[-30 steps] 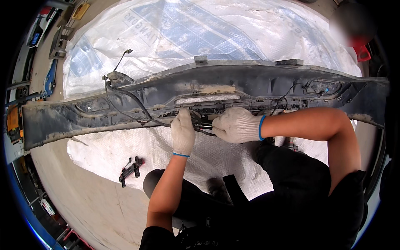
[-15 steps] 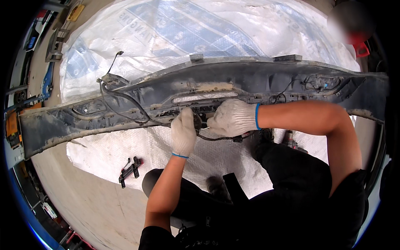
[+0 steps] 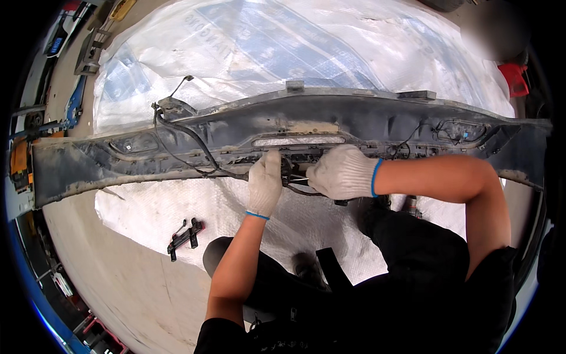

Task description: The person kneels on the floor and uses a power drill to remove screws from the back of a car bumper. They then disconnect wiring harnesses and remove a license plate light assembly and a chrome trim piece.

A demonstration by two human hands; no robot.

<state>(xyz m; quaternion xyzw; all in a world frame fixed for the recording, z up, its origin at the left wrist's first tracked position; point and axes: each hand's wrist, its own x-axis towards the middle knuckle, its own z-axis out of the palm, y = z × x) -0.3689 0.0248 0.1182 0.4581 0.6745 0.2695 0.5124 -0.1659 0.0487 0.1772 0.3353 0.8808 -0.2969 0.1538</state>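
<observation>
A long, dusty dark-grey vehicle panel (image 3: 365, 121) lies across in front of me. A black wiring harness (image 3: 197, 144) runs along its left half to the middle. My left hand (image 3: 265, 184), in a white knit glove with a blue cuff, is closed at the panel's middle by a black part (image 3: 287, 168); what its fingers grip is hidden. Just to the right, my gloved right hand (image 3: 342, 172) is closed on a thin metal tool (image 3: 299, 180), whose shiny shaft points left toward that black part. A black cable (image 3: 302, 192) loops below the two hands.
White woven sheeting (image 3: 159, 203) with blue print lies under the panel. A small black-and-red device (image 3: 186, 237) rests on it at lower left, and a power tool (image 3: 411, 206) by my right knee. A red object (image 3: 514, 79) stands at far right.
The whole view has shifted slightly, so the panel appears a little lower and further right. Both hands stay at the panel's middle, the right still holding the thin tool.
</observation>
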